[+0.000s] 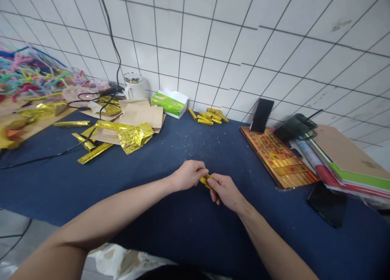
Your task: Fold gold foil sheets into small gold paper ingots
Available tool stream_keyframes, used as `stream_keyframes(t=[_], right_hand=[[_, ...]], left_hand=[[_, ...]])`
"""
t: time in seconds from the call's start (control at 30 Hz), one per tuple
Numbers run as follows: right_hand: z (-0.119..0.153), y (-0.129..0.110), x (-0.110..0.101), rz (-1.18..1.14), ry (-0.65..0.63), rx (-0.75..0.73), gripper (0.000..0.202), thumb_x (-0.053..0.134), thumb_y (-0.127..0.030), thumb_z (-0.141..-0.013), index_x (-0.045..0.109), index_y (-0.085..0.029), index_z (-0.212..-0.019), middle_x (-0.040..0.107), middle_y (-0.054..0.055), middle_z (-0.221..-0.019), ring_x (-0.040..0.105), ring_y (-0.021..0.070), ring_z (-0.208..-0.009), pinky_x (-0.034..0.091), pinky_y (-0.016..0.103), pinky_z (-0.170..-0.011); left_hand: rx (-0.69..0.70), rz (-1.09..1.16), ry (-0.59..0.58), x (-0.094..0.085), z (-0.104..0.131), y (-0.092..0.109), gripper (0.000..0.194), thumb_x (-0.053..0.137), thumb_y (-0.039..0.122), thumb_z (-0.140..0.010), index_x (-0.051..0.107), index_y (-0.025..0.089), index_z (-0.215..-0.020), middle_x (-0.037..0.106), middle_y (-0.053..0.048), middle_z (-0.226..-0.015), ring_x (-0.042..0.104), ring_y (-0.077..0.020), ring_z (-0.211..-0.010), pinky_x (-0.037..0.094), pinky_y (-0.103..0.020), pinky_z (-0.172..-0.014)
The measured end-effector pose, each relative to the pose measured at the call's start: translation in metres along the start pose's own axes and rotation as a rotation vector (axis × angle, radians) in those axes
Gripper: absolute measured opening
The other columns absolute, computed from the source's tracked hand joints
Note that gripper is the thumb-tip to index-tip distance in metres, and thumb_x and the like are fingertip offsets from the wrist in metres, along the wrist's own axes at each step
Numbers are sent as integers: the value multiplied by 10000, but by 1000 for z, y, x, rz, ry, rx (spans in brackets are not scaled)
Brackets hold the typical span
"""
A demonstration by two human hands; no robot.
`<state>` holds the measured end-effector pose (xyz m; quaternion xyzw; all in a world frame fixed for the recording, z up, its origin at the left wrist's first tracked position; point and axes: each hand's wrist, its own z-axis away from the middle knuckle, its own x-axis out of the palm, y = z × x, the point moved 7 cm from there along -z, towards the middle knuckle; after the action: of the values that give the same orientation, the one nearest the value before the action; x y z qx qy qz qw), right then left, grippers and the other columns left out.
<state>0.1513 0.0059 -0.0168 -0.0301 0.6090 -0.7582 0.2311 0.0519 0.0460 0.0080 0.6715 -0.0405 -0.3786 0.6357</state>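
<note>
Over the dark blue tabletop point(170, 227), both of my hands grip one small gold foil roll point(204, 180). My left hand point(189, 175) pinches its far left end between thumb and fingers. The near right end is held in my right hand point(224, 190), fingers curled around it. Parts of the roll are hidden by my fingers. Beyond my hands, near the wall, lies a pile of short gold foil rolls point(210, 117). To the left are longer gold rolls point(95, 153) and a crinkled gold foil sheet point(135, 137).
A tissue pack point(169, 103), white mug point(134, 87) and brown paper point(138, 115) stand at the back left. A black cable point(114, 48) hangs there. On the right are a red-gold box point(278, 158), a propped phone point(262, 114), a dark cup point(294, 128) and another phone point(327, 205).
</note>
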Motion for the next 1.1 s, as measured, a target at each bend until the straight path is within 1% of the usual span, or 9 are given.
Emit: stream_keyframes(t=[0.17,0.3,0.4,0.53,0.6,0.67,0.83,0.97,1.1], right_hand=[[-1,-2,-5,-95,23,-23,288,415,-418,-835,504,-170,-720,563,-37,-478,477,75,-343,334,183,-357],[-4,2,-23,-192,202,-43,220,475,-377,-798,532,-165,-780,533,-56,-448,450,75,-329,323,189,-353],[-5,5,-33,-242,303,-44,225,492,-378,-786,543,-161,-815,534,-54,-455,454,74,-340,322,189,-357],[-6,5,-27,-275,266,-33,295,477,-435,-793,531,-169,-908,612,-13,-572,511,90,-396,333,191,-368],[-7,5,-21,-236,228,-14,277,497,-431,-780,540,-164,-840,610,-8,-555,508,89,-389,323,188,-362],[-6,6,-22,-186,248,0,252,518,-412,-769,538,-161,-747,582,-19,-500,481,78,-362,299,181,-352],[-6,12,-32,-170,317,52,301,490,-450,-777,524,-164,-686,536,-33,-434,420,64,-313,240,176,-317],[-8,17,-34,-218,305,101,335,490,-489,-762,492,-170,-659,531,-33,-420,418,65,-299,245,173,-303],[-8,20,-34,-274,292,148,345,487,-503,-759,464,-175,-654,520,-40,-402,406,62,-284,251,164,-294]], left_hand=[[29,-5,18,-12,-5,-1,274,394,347,-812,488,163,-634,440,60,-401,412,-74,-390,303,-171,-425],[24,23,151,-35,-8,-6,287,383,356,-818,471,162,-626,436,63,-391,368,-65,-374,289,-168,-423],[12,69,187,-42,-11,-11,301,386,374,-818,462,161,-620,434,63,-383,343,-60,-363,277,-167,-412],[16,86,130,-31,-11,-13,306,396,382,-819,487,151,-640,434,62,-387,366,-57,-364,284,-163,-407],[9,79,74,-21,-10,-13,305,403,391,-817,507,147,-668,448,59,-399,380,-54,-355,287,-158,-397],[-14,112,20,-14,-9,-15,324,403,426,-817,514,143,-706,473,53,-423,386,-50,-333,285,-156,-372],[-129,394,-27,-11,-12,-23,397,326,493,-843,486,135,-903,541,15,-506,458,-70,-340,300,-154,-331],[-166,599,-76,-14,-14,-24,296,372,383,-851,472,137,-982,587,-17,-593,537,-86,-416,358,-160,-370],[-121,648,-131,-14,-13,-21,223,511,185,-746,503,130,-962,609,-25,-671,568,-83,-482,390,-156,-406]])
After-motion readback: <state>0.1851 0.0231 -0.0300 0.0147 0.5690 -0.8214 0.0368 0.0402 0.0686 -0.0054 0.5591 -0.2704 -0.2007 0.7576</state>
